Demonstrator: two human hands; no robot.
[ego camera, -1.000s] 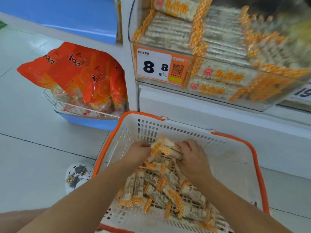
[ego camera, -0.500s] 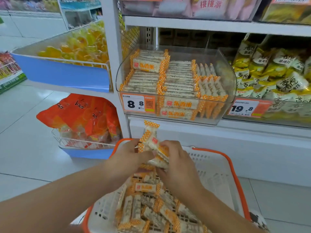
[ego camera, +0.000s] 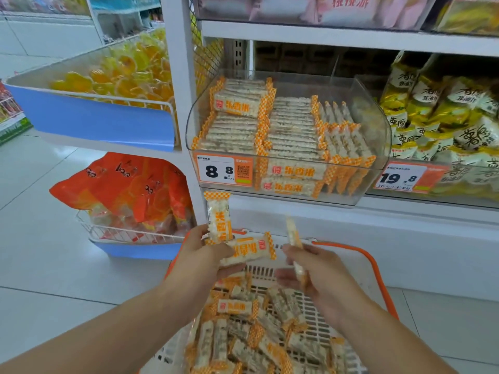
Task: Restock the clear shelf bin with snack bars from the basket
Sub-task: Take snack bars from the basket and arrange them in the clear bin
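Observation:
My left hand [ego camera: 201, 259] grips two snack bars [ego camera: 244, 251] in clear wrappers with orange checked ends, one upright and one lying across. My right hand [ego camera: 316, 273] holds a single snack bar [ego camera: 294, 238] edge-on. Both hands hover above the white basket with an orange rim [ego camera: 378, 268], which holds several loose bars [ego camera: 251, 336]. Above them on the shelf stands the clear shelf bin [ego camera: 378, 125], with stacked bars filling its left and middle and bare room at its right end.
A price tag reading 8.8 [ego camera: 224, 170] is on the bin's front. Yellow snack bags [ego camera: 442, 114] fill the bin to the right. Orange bags [ego camera: 127, 184] lie in a wire tray low on the left. A white shelf post [ego camera: 178, 76] stands left of the bin.
Both hands rose out of the basket with bars, then parted: the left keeps two bars, the right holds one. My view lifted from the basket to the shelf.

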